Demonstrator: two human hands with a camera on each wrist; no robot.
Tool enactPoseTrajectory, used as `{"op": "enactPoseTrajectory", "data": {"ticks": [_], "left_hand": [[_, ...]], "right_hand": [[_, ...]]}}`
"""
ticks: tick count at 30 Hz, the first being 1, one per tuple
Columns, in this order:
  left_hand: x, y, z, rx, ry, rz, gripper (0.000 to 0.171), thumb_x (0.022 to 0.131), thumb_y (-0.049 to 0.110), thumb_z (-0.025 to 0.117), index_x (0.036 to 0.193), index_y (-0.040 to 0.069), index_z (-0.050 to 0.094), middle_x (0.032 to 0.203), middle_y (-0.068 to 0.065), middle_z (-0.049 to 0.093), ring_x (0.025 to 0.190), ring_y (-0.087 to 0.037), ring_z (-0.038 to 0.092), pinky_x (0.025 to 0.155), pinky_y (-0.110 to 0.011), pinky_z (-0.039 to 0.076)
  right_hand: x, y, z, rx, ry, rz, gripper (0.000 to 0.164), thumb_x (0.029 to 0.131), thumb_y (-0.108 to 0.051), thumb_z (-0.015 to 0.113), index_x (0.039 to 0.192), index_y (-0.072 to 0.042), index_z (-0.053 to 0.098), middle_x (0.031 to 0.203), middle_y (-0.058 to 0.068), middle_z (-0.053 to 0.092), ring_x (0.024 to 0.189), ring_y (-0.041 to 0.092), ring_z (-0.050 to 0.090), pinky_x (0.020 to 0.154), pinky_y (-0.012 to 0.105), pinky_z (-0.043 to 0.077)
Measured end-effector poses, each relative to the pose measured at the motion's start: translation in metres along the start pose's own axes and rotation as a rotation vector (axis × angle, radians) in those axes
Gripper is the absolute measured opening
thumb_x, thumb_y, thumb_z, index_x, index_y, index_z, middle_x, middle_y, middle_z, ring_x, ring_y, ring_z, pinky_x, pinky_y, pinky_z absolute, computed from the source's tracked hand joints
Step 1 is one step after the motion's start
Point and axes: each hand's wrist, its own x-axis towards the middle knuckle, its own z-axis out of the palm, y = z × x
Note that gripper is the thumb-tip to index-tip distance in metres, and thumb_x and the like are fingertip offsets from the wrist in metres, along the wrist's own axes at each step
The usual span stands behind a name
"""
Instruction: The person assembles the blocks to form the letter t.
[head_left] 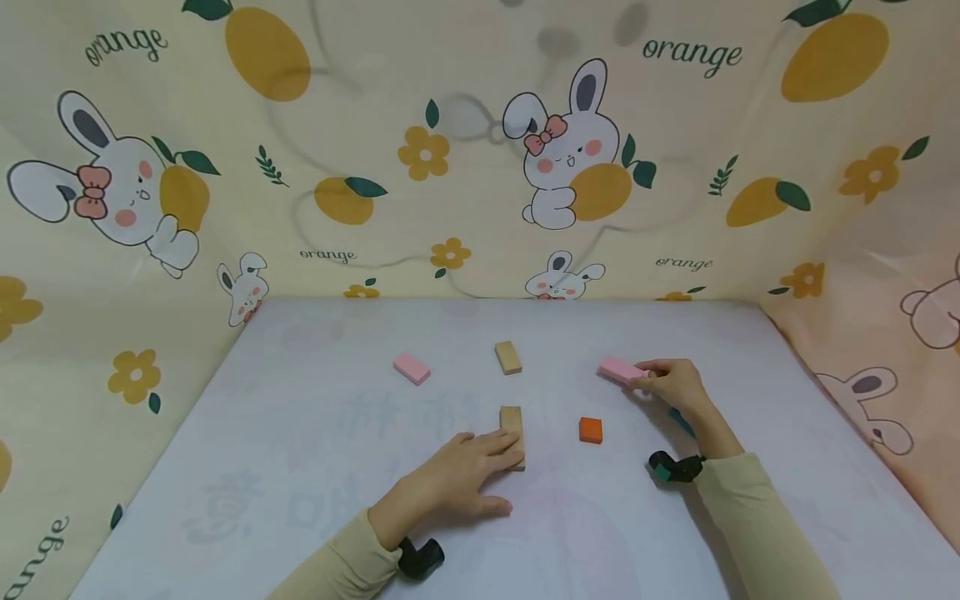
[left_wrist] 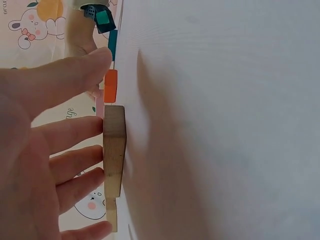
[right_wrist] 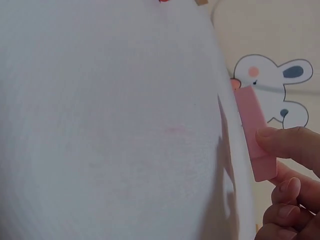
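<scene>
My left hand [head_left: 465,471] lies with its fingers extended over a long wooden block [head_left: 511,419], its fingertips resting on top. In the left wrist view, the fingers [left_wrist: 75,162] touch the side of that wooden block [left_wrist: 114,145], and the thumb stands apart from it. At the right, my right hand [head_left: 675,385] pinches a pink block [head_left: 619,370] between thumb and fingers. The right wrist view shows the thumb on one face of this pink block [right_wrist: 252,122]. Between the hands sits an orange block [head_left: 590,430].
A second pink block [head_left: 412,368] and a shorter wooden block [head_left: 507,357] lie farther back on the white table [head_left: 300,433]. A blue block [head_left: 681,421] is partly hidden by the right wrist. Patterned cloth [head_left: 465,167] rises behind the table.
</scene>
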Motion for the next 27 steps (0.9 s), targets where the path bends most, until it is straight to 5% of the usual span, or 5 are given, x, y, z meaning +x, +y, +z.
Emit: {"op": "enactPoseTrajectory", "data": {"ticks": [27], "left_hand": [[-0.001,0.000,-0.001,-0.040,-0.003,0.008,0.063,0.088,0.046,0.065,0.144,0.025,0.045,0.159,0.002,0.034,0.148,-0.015,0.032,0.113,-0.049,0.036]], "right_hand": [[-0.009,-0.009,0.010,0.011,-0.014,-0.002,0.050,0.087,-0.029,0.069,0.126,0.001,0.061,0.083,0.004,0.050,0.090,0.021,0.044,0.068,0.028,0.034]]}}
